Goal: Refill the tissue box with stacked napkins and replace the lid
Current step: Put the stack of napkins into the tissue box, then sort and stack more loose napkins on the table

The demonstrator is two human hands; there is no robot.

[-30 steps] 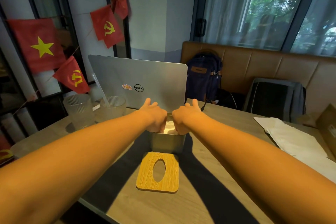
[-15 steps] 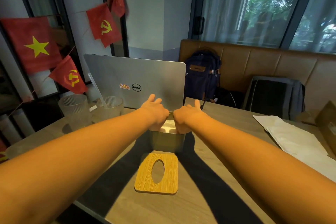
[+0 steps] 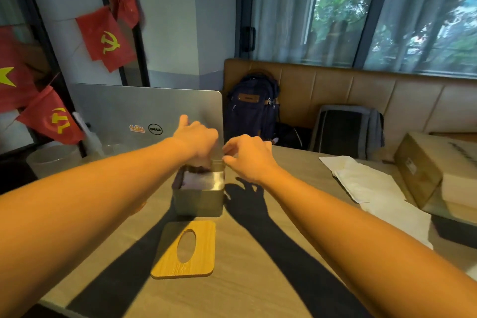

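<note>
Your tissue box [image 3: 198, 200] stands upright on the bench [image 3: 258, 279], mouth facing up, directly in front of the laptop [image 3: 144, 113]. White napkins [image 3: 202, 180] sit inside, below the rim, so the filling looks largely done. Your left hand [image 3: 197, 142] reaches down over the far left part of the opening, fingers curled into the box; they seem to be pressing or squaring the stack, but whether they pinch anything is hidden by the hand itself. Your right hand [image 3: 249, 160] hovers just beside the box's far right corner, fingers loosely bent and apart, holding nothing that can be seen; it looks placed there to steady the wall or tuck an edge.

The wooden lid [image 3: 184, 250] lies flat on the bench just nearer you than the box, apart from it, with its oval slot running away from you, roughly in line with the box. Left there, it is an easy pickup once the napkins lie level. More white paper [image 3: 361, 181] rests well off to your right, near a cardboard carton [image 3: 426, 170].

The box's long axis appears to run away from you too, though the wide lens makes that uncertain.
</note>
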